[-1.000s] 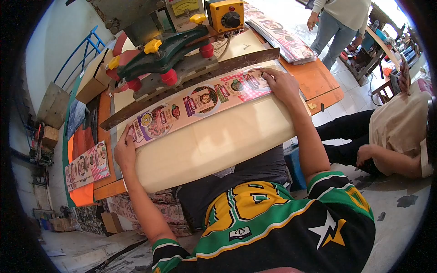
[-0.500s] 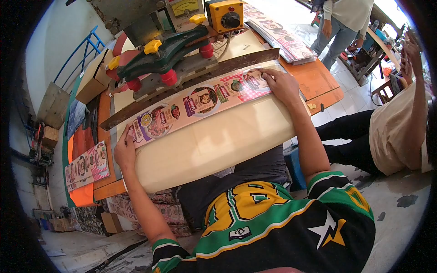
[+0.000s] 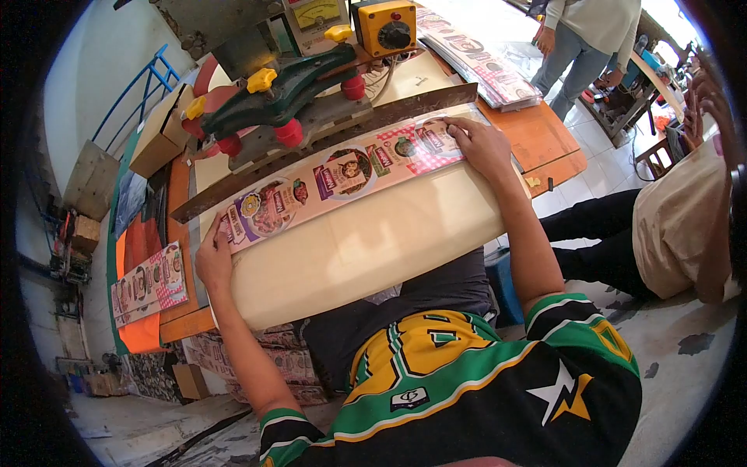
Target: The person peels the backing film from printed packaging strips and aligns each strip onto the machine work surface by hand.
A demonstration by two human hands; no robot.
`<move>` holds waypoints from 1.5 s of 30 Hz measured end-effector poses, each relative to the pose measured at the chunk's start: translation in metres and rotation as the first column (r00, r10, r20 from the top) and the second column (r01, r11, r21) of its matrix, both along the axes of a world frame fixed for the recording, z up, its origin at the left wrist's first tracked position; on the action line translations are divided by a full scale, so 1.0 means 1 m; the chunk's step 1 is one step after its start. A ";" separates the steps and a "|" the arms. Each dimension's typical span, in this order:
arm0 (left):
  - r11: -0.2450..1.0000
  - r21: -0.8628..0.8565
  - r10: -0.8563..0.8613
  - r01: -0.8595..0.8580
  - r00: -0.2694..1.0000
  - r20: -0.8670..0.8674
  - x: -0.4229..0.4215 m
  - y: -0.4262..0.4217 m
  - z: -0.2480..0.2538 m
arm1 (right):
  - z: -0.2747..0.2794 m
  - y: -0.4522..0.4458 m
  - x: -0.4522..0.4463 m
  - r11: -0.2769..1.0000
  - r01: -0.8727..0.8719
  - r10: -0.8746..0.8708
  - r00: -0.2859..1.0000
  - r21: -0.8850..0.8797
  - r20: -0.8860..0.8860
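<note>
A long printed plastic strip (image 3: 342, 177) with food pictures and a pink checked pattern lies across the cream-coloured work surface (image 3: 366, 241), along a brown metal bar (image 3: 424, 101). My left hand (image 3: 214, 255) grips its left end, thumb on top and the other fingers partly hidden. At the right end, my right hand (image 3: 481, 146) pinches the strip's corner between thumb and fingers. Just behind the bar stands a press head with a dark green arm (image 3: 299, 89), yellow knobs and red feet.
A stack of printed sheets (image 3: 482, 66) sits at the back right of the orange table (image 3: 545, 148). More printed strips (image 3: 152, 284) lie at the left. A yellow control box (image 3: 385, 29) and a cardboard box (image 3: 162, 128) stand behind. Two people are at the right.
Both my hands and the strip stay in place. At the right, the nearer person's raised arm and hands have shifted slightly, and the standing person's hand has moved left.
</note>
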State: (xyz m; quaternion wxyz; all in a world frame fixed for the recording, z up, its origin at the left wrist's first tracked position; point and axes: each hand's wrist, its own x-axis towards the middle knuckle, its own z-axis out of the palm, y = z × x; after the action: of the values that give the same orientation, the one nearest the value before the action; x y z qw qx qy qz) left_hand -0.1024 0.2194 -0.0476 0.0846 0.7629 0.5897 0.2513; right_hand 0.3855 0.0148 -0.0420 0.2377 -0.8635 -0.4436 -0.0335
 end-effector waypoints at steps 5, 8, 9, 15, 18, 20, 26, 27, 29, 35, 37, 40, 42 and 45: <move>0.999 -0.040 0.023 -0.023 1.000 0.002 0.002 -0.001 0.002 | -0.003 0.001 0.002 1.000 -0.011 0.011 1.000 0.026 0.002; 0.999 -0.023 0.024 -0.024 1.000 -0.001 0.001 -0.001 0.002 | -0.004 0.000 0.002 1.000 -0.004 0.003 1.000 0.027 0.004; 0.999 -0.023 0.024 -0.024 1.000 -0.001 0.002 -0.001 0.002 | -0.003 0.000 0.002 1.000 -0.004 0.003 1.000 0.027 0.004; 0.999 -0.044 0.029 -0.029 1.000 0.000 0.003 -0.002 0.004 | -0.006 0.000 0.002 0.999 -0.012 0.010 0.999 0.051 0.031; 0.997 -0.060 0.038 -0.038 0.999 0.000 0.003 -0.002 0.004 | -0.004 0.000 0.001 0.999 -0.005 0.005 1.000 0.036 0.017; 1.000 0.023 0.003 -0.002 1.000 -0.026 0.000 0.000 -0.001 | -0.007 0.001 0.004 0.999 -0.006 0.006 1.000 0.043 0.006; 0.999 -0.041 0.018 -0.018 1.000 0.011 0.003 -0.003 0.003 | -0.010 0.002 0.006 0.999 -0.012 0.011 1.000 0.050 0.008; 0.999 -0.042 0.021 -0.020 1.000 0.012 0.003 -0.003 0.003 | -0.010 0.002 0.006 0.998 -0.019 0.017 1.000 0.056 0.025; 0.999 -0.046 0.024 -0.024 1.000 -0.009 0.002 -0.003 0.003 | -0.009 0.002 0.005 0.998 -0.018 0.018 1.000 0.053 0.002; 0.996 -0.076 0.038 -0.039 0.999 -0.014 0.006 -0.006 0.009 | -0.006 0.000 0.003 0.998 -0.022 0.023 1.000 0.053 -0.013; 0.998 -0.059 0.022 -0.022 1.000 0.000 0.003 -0.004 0.005 | -0.007 0.001 0.004 0.998 -0.022 0.023 1.000 0.052 -0.008; 0.998 -0.065 0.020 -0.021 1.000 -0.006 0.005 -0.006 0.010 | -0.007 0.001 0.005 0.999 -0.021 0.021 1.000 0.033 0.006; 0.995 -0.092 0.037 -0.039 0.999 -0.027 0.005 -0.006 0.011 | -0.010 0.001 0.005 0.998 -0.020 0.019 0.999 0.052 0.031; 0.998 -0.058 0.034 -0.034 0.999 0.003 0.000 0.000 0.002 | -0.010 0.000 0.006 1.000 -0.010 0.010 1.000 0.022 0.027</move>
State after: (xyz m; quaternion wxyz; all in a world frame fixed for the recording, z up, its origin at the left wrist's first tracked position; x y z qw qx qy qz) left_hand -0.1021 0.2195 -0.0458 0.1035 0.7496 0.6094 0.2368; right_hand 0.3920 0.0153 -0.0517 0.2412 -0.8581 -0.4507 -0.0490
